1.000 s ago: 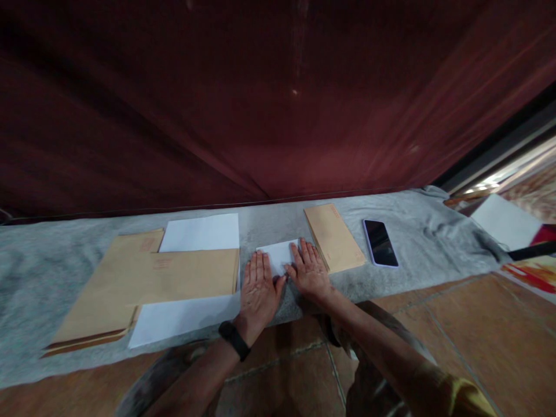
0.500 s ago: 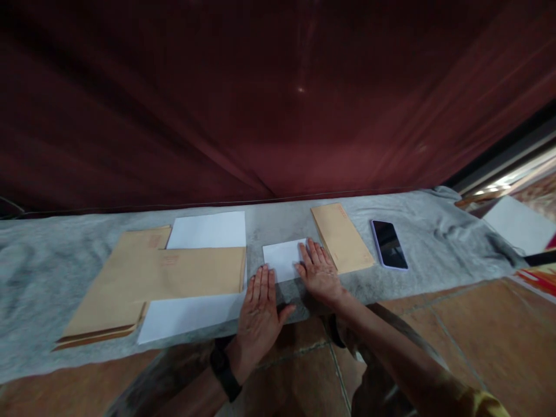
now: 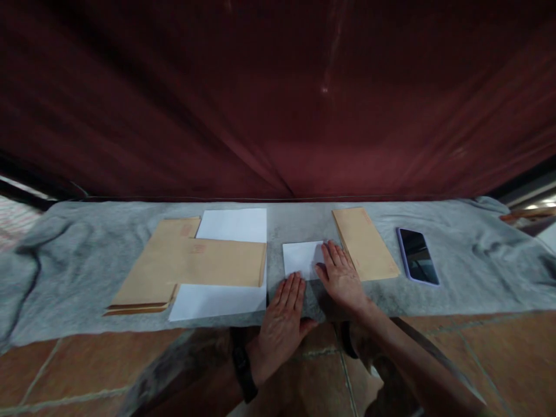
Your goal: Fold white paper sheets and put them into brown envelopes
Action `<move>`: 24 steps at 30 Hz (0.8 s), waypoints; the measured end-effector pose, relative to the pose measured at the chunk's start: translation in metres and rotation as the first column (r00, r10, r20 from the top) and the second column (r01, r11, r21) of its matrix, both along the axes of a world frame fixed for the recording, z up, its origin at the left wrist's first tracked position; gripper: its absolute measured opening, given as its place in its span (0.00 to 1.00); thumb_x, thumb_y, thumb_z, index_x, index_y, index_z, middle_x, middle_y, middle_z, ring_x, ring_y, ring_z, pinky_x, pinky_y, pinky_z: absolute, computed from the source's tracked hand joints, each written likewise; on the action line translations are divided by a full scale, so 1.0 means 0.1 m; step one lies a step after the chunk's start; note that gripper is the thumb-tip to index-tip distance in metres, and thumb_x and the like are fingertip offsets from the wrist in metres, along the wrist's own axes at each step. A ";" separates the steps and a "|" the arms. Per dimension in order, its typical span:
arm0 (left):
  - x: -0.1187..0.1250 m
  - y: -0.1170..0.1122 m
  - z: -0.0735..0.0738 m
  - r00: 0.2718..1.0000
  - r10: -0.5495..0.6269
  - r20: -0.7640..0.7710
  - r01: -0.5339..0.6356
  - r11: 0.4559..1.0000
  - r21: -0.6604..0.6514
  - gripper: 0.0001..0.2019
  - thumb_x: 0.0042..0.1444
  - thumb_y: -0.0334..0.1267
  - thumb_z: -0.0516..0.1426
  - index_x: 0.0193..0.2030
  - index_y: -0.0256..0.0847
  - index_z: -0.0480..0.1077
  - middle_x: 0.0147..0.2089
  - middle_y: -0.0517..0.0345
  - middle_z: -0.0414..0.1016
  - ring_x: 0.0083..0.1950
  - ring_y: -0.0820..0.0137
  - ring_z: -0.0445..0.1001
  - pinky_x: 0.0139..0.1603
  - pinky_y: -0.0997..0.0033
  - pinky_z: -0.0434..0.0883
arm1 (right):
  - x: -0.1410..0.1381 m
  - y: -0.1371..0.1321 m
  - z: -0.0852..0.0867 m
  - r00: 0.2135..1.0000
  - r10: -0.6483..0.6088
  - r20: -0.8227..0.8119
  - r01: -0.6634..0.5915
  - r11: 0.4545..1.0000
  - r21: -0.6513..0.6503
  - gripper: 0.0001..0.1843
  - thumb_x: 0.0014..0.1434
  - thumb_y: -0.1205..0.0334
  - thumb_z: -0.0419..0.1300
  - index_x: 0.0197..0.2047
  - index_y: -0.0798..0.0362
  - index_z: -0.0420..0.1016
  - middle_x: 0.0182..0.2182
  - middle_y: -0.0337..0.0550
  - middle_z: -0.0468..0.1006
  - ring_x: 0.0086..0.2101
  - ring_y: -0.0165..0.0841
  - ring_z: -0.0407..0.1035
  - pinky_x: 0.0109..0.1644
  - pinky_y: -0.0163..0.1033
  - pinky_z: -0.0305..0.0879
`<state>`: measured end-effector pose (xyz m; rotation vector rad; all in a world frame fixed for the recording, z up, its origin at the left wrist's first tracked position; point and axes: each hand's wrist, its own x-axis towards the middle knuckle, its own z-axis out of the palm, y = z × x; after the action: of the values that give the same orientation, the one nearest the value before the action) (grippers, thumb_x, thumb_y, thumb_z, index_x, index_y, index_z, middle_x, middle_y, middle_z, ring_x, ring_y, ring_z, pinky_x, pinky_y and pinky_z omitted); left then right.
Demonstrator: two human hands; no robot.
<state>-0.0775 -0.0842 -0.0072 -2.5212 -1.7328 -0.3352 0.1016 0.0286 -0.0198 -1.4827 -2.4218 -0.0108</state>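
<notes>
A small folded white paper (image 3: pixel 300 258) lies on a grey cloth (image 3: pixel 87 255). My right hand (image 3: pixel 343 278) rests flat on the paper's right part, fingers stretched out. My left hand (image 3: pixel 282 321) lies flat just below the paper at the cloth's near edge, fingers spread, with a dark band on its wrist. A brown envelope (image 3: pixel 364 243) lies right of my right hand. To the left, another brown envelope (image 3: pixel 217 263) lies across a white sheet (image 3: pixel 230 226), next to a stack of brown envelopes (image 3: pixel 152 272).
A phone (image 3: pixel 417 256) with a dark screen lies on the cloth at the right. A dark red curtain (image 3: pixel 278 98) hangs behind the cloth. Brown floor tiles (image 3: pixel 478 359) run along the near side. The cloth is rumpled at both ends.
My left hand has slid off the folded paper toward me, to the cloth's near edge. My right hand stays flat on the paper. The view has turned left.
</notes>
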 end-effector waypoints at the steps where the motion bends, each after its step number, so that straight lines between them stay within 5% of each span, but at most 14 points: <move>1: 0.00 0.00 0.00 1.000 0.005 0.002 -0.005 1.000 -0.008 0.40 0.64 0.60 0.51 0.70 0.27 0.57 0.74 0.37 0.55 0.75 0.54 0.54 0.71 0.53 0.62 | -0.02 0.00 0.02 0.999 0.039 -0.021 -0.039 0.999 -0.011 0.31 0.71 0.54 0.50 0.71 0.62 0.57 0.70 0.60 0.58 0.68 0.50 0.53 0.69 0.56 0.55; 7: 0.00 0.04 0.02 1.000 0.011 -0.005 -0.011 0.999 -0.031 0.39 0.64 0.61 0.49 0.67 0.27 0.62 0.72 0.37 0.60 0.73 0.53 0.58 0.71 0.53 0.61 | -0.13 -0.08 0.01 0.966 0.248 -0.076 -0.253 0.964 -0.082 0.28 0.71 0.56 0.48 0.71 0.57 0.59 0.71 0.54 0.56 0.70 0.46 0.48 0.71 0.55 0.54; 24: -0.13 0.02 0.07 0.992 0.107 -0.062 -0.107 0.994 -0.002 0.29 0.67 0.52 0.51 0.62 0.25 0.68 0.67 0.33 0.67 0.68 0.54 0.66 0.65 0.56 0.66 | 0.12 0.06 0.04 0.941 0.324 -0.099 -0.338 0.912 -0.231 0.30 0.70 0.67 0.46 0.73 0.47 0.55 0.73 0.44 0.52 0.71 0.39 0.47 0.73 0.53 0.53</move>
<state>-0.0901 -0.0821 -0.0002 -2.4033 -1.8388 -0.2433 0.1141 0.0350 -0.0161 -1.1187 -2.6697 0.4137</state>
